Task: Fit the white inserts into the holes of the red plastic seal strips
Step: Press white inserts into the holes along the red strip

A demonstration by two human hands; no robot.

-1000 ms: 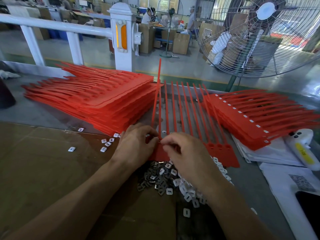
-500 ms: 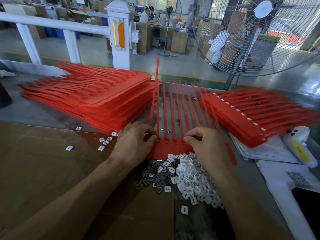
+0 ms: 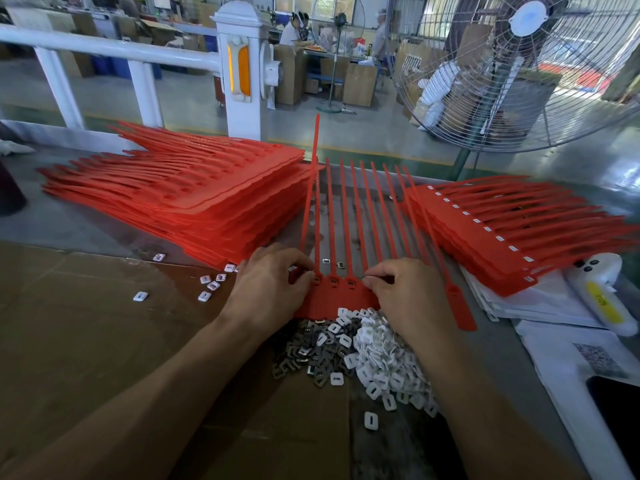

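Grey table [image 3: 86,230], near left part covered by flattened brown cardboard [image 3: 104,341]. Behind it a white railing [image 3: 104,48] and post with an orange reflector [image 3: 239,71]. Beyond: workshop floor, stacked cartons, people seated at a far bench, too small to read. Large pedestal fan [image 3: 519,64] at upper right, cage cut off by the frame edge.

One sheet of red seal strips [image 3: 343,299] flat on table at centre, tails pointing away, head band nearest the body. Left hand [image 3: 266,289] at left end of band, thumb and forefinger pinched at the first hole; whether on an insert or the strip itself, cannot tell. Right hand [image 3: 412,299] over right half of band, fingers curled down with tips on it; band and holes beneath hidden. Three holes visible between hands, seemingly filled, hard to confirm.

Heap of white inserts [image 3: 377,355] just below the band, mixed on its left with dark metal clips [image 3: 301,355]. A few inserts scattered on cardboard to the left.

Tall stack of red sheets [image 3: 180,192] at left, holes bare. Lower stack [image 3: 502,230] at right, white inserts showing along the edge. One single strip [image 3: 457,303] loose beside right hand. White papers [image 3: 540,306] under right stack; a white and yellow device [image 3: 602,292] on them. Dark screen at lower right, cut off.
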